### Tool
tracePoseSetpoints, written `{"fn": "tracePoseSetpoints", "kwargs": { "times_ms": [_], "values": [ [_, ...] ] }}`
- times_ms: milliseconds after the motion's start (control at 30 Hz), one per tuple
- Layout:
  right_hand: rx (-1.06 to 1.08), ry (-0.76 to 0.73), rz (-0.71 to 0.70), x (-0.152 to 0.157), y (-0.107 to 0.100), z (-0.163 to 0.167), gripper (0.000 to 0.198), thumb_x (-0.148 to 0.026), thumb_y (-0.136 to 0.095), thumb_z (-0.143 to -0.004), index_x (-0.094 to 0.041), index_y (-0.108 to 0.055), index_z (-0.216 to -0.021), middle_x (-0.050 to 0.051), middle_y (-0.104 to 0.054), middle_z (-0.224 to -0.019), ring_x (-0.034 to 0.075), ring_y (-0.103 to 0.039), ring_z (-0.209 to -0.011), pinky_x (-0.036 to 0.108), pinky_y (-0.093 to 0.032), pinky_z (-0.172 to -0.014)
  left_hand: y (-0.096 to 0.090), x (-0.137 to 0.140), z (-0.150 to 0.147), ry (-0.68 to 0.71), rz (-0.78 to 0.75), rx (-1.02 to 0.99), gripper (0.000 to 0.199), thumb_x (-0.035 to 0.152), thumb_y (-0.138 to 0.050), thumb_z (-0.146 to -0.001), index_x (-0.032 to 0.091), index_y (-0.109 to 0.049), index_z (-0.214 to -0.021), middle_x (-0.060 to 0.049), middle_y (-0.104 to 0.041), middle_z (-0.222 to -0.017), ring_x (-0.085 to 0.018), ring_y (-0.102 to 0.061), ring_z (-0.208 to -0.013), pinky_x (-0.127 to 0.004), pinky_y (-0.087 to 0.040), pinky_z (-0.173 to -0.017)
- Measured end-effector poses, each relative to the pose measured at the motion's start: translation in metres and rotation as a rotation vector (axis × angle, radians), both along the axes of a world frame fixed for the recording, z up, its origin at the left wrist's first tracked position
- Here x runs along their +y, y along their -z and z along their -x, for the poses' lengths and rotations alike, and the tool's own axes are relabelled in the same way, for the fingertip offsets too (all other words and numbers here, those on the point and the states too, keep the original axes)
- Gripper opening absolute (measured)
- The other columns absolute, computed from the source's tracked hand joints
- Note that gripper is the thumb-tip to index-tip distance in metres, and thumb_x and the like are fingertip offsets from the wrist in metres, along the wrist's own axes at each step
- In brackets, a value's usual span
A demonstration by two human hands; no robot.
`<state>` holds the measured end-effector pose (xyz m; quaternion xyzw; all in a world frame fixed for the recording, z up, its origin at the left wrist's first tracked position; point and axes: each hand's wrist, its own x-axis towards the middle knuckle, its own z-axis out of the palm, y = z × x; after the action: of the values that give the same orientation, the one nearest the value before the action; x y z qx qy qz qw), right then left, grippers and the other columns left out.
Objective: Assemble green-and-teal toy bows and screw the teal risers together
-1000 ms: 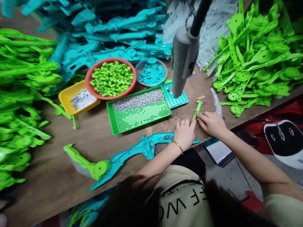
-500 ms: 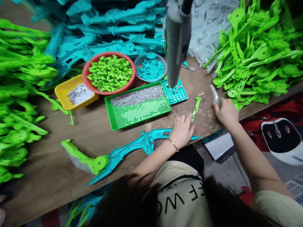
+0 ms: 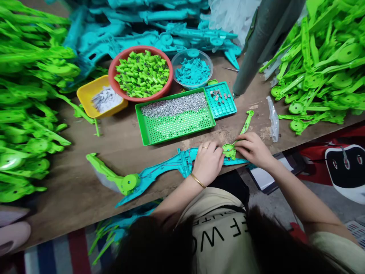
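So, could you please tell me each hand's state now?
Left hand: curled over the blue frame, fingertips at the green disc; grip unclear.
Right hand: fingers nearly closed by the green disc; grip unclear.

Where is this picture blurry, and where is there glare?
Head view: the bare left hand and right hand look fairly clear; head view: the heaped bright green plastic parts at left smear toward the edge, with a whitish glare spot; head view: the thick grey cylindrical tool at upper right looks soft and dim.

Beige shirt (image 3: 225, 253), large black upside-down letters (image 3: 213, 236) "FF W", smaller line (image 3: 209, 219) unclear
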<state>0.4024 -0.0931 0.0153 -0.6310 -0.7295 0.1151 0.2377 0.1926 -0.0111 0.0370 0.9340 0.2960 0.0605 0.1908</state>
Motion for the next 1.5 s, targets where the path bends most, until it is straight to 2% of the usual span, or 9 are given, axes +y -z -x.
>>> {"fn": "tracePoseSetpoints", "kwargs": {
  "times_ms": [167, 367, 567, 700, 933, 1100, 1367, 1500],
  "values": [
    [-0.094, -0.03, 0.016, -0.003, 0.005, -0.002, 0.016, -0.024, -0.054, -0.092, -0.023, -0.068, -0.1, 0.008, -0.068, -0.11, 0.023, -0.057, -0.101, 0.042, -0.046, -0.088, 0.0, 0.001, -0.005, 0.001, 0.01, 0.081, 0.02, 0.022, -0.046, -0.096, 0.021, -0.065, -0.101, -0.008, -0.062, -0.107, -0.025, -0.053, -0.104, -0.039, -0.042, -0.091],
    [-0.231, -0.09, -0.006, -0.003, 0.003, -0.004, 0.018, -0.022, -0.05, -0.093, -0.022, -0.065, -0.103, 0.007, -0.067, -0.11, 0.022, -0.054, -0.101, 0.038, -0.044, -0.089, 0.001, -0.005, -0.022, 0.02, 0.022, 0.043, 0.02, 0.025, -0.045, -0.096, 0.019, -0.063, -0.105, -0.008, -0.062, -0.108, -0.024, -0.053, -0.103, -0.038, -0.043, -0.089],
    [-0.286, -0.162, 0.019, 0.004, 0.0, -0.01, 0.02, -0.027, -0.048, -0.095, -0.022, -0.065, -0.104, 0.007, -0.065, -0.106, 0.022, -0.052, -0.101, 0.036, -0.041, -0.086, 0.008, -0.011, -0.041, -0.114, 0.092, 0.043, 0.017, 0.024, -0.049, -0.093, 0.017, -0.065, -0.094, -0.009, -0.061, -0.106, -0.025, -0.055, -0.102, -0.038, -0.045, -0.087],
    [-0.243, -0.13, 0.058, 0.008, 0.001, -0.01, 0.021, -0.029, -0.048, -0.095, -0.022, -0.065, -0.105, 0.007, -0.066, -0.101, 0.022, -0.052, -0.096, 0.037, -0.041, -0.084, 0.013, -0.013, -0.046, -0.187, 0.143, 0.017, 0.014, 0.021, -0.05, -0.092, 0.016, -0.064, -0.09, -0.01, -0.061, -0.104, -0.025, -0.054, -0.101, -0.037, -0.045, -0.089],
    [0.027, 0.054, 0.114, 0.011, 0.004, 0.0, 0.016, -0.03, -0.055, -0.091, -0.021, -0.066, -0.098, 0.008, -0.066, -0.095, 0.023, -0.055, -0.096, 0.04, -0.044, -0.087, 0.017, -0.016, -0.045, -0.203, 0.135, -0.044, 0.012, 0.02, -0.05, -0.091, 0.018, -0.062, -0.09, -0.008, -0.061, -0.103, -0.024, -0.053, -0.1, -0.036, -0.045, -0.088],
    [0.104, 0.022, 0.154, 0.014, -0.002, -0.001, 0.018, -0.028, -0.053, -0.092, -0.022, -0.07, -0.096, 0.007, -0.066, -0.095, 0.023, -0.056, -0.096, 0.042, -0.044, -0.09, 0.015, -0.017, -0.045, -0.188, 0.127, -0.026, 0.016, 0.021, -0.048, -0.093, 0.02, -0.064, -0.089, -0.008, -0.06, -0.106, -0.023, -0.052, -0.101, -0.037, -0.045, -0.088],
    [0.05, 0.062, 0.154, 0.015, 0.002, 0.003, 0.016, -0.024, -0.054, -0.09, -0.02, -0.069, -0.09, 0.008, -0.065, -0.095, 0.024, -0.054, -0.095, 0.041, -0.044, -0.088, 0.013, -0.017, -0.047, -0.197, 0.111, 0.032, 0.017, 0.021, -0.048, -0.092, 0.019, -0.065, -0.091, -0.009, -0.06, -0.108, -0.025, -0.053, -0.102, -0.039, -0.045, -0.086],
    [0.009, 0.076, 0.115, 0.013, 0.004, 0.005, 0.018, -0.026, -0.051, -0.092, -0.02, -0.069, -0.091, 0.009, -0.064, -0.095, 0.024, -0.053, -0.096, 0.041, -0.045, -0.088, 0.014, -0.024, -0.04, -0.121, 0.022, -0.008, 0.023, 0.024, -0.044, -0.096, 0.017, -0.066, -0.097, -0.012, -0.061, -0.116, -0.026, -0.052, -0.108, -0.042, -0.043, -0.093]
  ]
}}
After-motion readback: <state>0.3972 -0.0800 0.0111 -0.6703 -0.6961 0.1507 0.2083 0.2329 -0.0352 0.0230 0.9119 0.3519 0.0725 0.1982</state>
